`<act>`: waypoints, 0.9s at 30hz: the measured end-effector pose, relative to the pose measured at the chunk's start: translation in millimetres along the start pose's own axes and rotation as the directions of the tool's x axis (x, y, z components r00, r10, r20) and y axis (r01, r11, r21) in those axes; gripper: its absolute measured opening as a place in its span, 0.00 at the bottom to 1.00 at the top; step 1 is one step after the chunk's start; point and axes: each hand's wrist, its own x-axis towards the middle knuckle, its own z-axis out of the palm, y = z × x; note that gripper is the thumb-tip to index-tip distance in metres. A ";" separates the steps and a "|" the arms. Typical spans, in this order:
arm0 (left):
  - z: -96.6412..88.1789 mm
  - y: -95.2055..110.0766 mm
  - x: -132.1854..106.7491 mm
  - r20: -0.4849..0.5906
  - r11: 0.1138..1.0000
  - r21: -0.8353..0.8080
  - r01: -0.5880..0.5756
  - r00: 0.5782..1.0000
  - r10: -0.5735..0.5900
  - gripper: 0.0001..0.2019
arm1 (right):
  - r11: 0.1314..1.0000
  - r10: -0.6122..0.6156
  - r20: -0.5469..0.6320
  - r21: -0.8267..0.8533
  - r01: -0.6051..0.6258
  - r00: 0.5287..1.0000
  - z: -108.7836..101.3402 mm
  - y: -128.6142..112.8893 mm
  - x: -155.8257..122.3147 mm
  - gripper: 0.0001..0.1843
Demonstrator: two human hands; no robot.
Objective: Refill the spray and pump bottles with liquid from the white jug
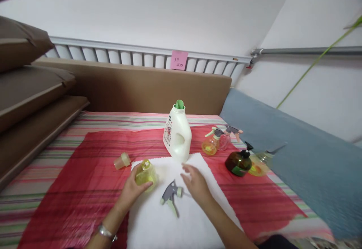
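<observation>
My left hand (137, 181) is wrapped round a yellow see-through bottle (147, 175), whose neck has no top on it. A grey and pale green spray head (171, 194) lies on the white cloth (152, 222), just right of the bottle. Above the cloth, my right hand (195, 179) is held with fingers apart and nothing in it. Beyond both hands stands a large white detergent jug (178, 132) with a handle and a green spout at its uncapped mouth. A pale translucent cap (122, 161) lies on its side on the red sheet, left of the bottle.
To the right on the red sheet (68, 181) stand a yellow spray bottle (210, 145), a pink spray bottle (225, 140), a dark pump bottle (238, 163) and another yellowish bottle (258, 164). Brown padded boards (28, 90) are stacked at left. A radiator (130, 57) lines the back wall.
</observation>
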 end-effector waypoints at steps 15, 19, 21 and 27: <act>-7.6 33.9 -88.5 -0.262 0.989 -0.145 0.010 0.964 -0.048 0.32 | 0.958 -0.062 0.026 0.281 0.052 0.998 -16.9 -32.2 -19.9 0.12; 29.7 28.0 -87.9 -0.192 0.999 -0.017 -0.027 0.981 0.023 0.33 | 0.831 0.014 -0.187 0.549 0.093 0.982 -80.6 -39.0 -2.8 0.18; 49.7 22.4 -86.8 -0.108 0.997 0.031 -0.065 0.992 0.068 0.34 | 0.743 0.052 -0.269 0.654 0.142 0.962 -107.9 -47.8 -1.5 0.20; 79.3 5.5 -90.1 -0.015 0.971 0.168 -0.172 0.984 0.177 0.34 | 0.454 0.052 -0.266 0.865 0.214 0.963 -133.5 -105.1 -19.7 0.17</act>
